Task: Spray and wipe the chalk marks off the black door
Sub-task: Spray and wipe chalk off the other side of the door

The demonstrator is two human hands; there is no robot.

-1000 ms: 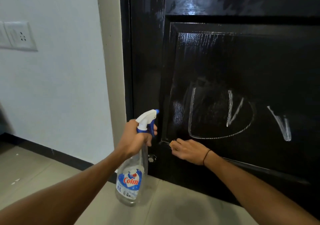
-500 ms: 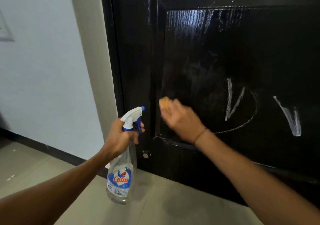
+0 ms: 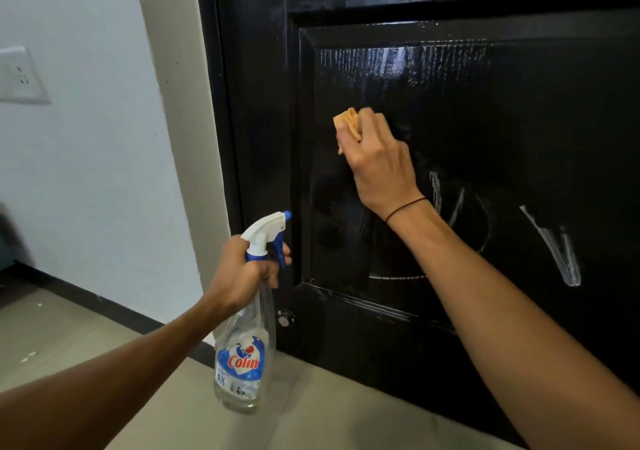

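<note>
Orange cloth (image 3: 347, 121) (folded) on glossy door (image 3: 485, 103)

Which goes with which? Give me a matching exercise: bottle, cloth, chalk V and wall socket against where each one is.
Things:
1. bottle
2. cloth
3. chalk V
4. socket

Places:
a. on the white wall, far left
b. pressed to the door panel under the right hand
c. gripped by the neck in the left hand
d. on the door panel, right of the right forearm

Pairs: 1-c, 2-b, 3-d, 4-a
</note>
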